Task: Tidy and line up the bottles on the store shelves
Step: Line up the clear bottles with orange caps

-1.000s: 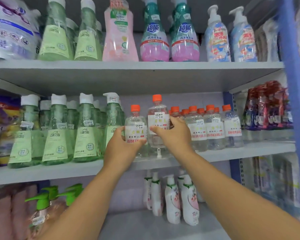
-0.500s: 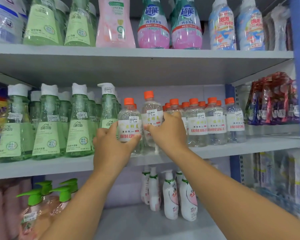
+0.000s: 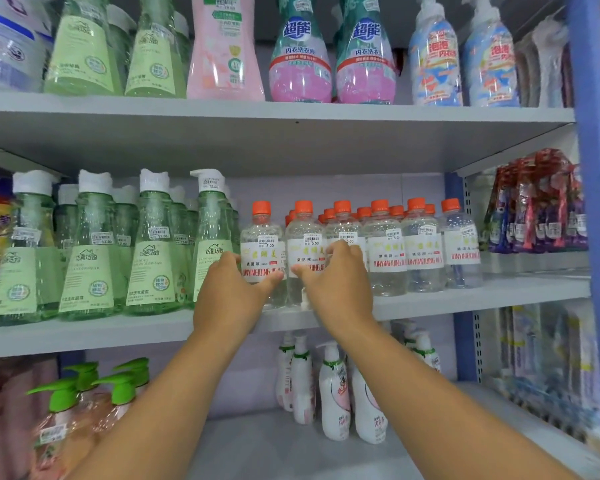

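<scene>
Since a second ago I see the second clear bottle point(image 3: 303, 252) settled down level with the first clear bottle point(image 3: 262, 254) at the middle shelf point(image 3: 465, 301) front edge, right hand point(image 3: 336, 292) and left hand point(image 3: 231, 299) each wrapped round one, where a hard nudge could topple the row behind.

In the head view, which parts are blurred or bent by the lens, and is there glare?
Head view: the centre is sharp, so labels on the orange-capped bottles read clearly; the pink bottles with green pumps at lower left are smeared; the blue upright leans from wide-angle distortion; light is even, with soft highlights on the bottles only.
</scene>
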Tool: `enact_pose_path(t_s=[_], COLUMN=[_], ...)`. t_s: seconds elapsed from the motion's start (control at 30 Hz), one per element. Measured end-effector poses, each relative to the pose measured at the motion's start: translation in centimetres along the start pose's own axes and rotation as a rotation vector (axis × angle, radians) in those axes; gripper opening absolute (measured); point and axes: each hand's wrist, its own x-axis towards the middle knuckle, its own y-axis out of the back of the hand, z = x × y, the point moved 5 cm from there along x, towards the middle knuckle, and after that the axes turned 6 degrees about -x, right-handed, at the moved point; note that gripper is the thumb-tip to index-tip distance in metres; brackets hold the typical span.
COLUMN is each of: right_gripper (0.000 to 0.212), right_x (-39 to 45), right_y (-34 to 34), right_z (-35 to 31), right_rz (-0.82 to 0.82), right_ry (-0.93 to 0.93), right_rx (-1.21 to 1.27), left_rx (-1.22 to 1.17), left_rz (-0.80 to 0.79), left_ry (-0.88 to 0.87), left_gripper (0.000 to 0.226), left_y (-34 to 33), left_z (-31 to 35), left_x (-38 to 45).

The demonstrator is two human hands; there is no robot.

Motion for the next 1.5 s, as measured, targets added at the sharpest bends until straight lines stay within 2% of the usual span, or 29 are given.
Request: enact_pose_path(t_s=[0.1,0.27,0.4,0.53,0.7,0.9,1.0,1.1,1.17,1.27,1.33,1.4,1.5], right_gripper=[0.061,0.062,0.06,0.048,0.045,0.055,0.051,0.049,0.049,0.034,0.018,0.013,0.019], right_x=[0.3,0.9,0.9,0.6,1.7,1.9,2.2,2.7,1.9,-1.7,-4.3,-6.1,-9.0], right_y=[0.2,-0.3,1.1,3.5,3.1,2.3,2.4,3.1,4.8,8.7,10.5,10.1,7.0], right_z=[-0.1,-0.1,1.6,6.4,7.1,7.4,7.0,6.3,6.8,11.2,16.2,21.9,29.5], right_rz=[0.01,-0.046,-0.1,0.018,-0.003,-0.033,-0.067,-0.098,-0.101,-0.01,0.058,0.007,-0.186], right_ry=[0.027,0.033,0.084,0.045,0.079,0.103,0.095,0.117,0.156,0.224,0.193,0.054,-0.2], right_rx=[-0.125,-0.164,-0.024,0.109,0.021,0.069,0.111,0.141,0.248,0.371,0.365,0.336,0.299], left_rx=[0.06,0.271,0.398,0.202,0.123,0.164,0.159,0.121,0.092,0.081,-0.003,-0.122,-0.258], left_rz=[0.013,0.085,0.067,0.042,0.139,0.179,0.183,0.167,0.195,0.347,0.321,0.196,-0.037], left_ry=[-0.014,-0.073,-0.092,-0.111,-0.084,-0.087,-0.09,-0.105,-0.16,-0.343,-0.381,-0.301,0.026], left_gripper=[0.059,0.057,0.062,0.07,0.085,0.083,0.082,0.072,0.063,0.044,0.03,0.021,0.019], left_y=[-0.3,-0.5,-0.6,-1.2,-1.6,-2.0,-1.6,-1.1,-1.1,-1.8,-3.9,-7.5,-14.4], left_z=[0.1,0.6,1.0,1.3,1.9,1.7,1.7,2.6,3.1,3.4,3.6,2.9,-0.3], left_x=[0.1,-0.2,0.2,-0.7,-1.4,-1.6,-1.4,-1.3,-2.9,-9.4,-14.3,-17.3,-20.0])
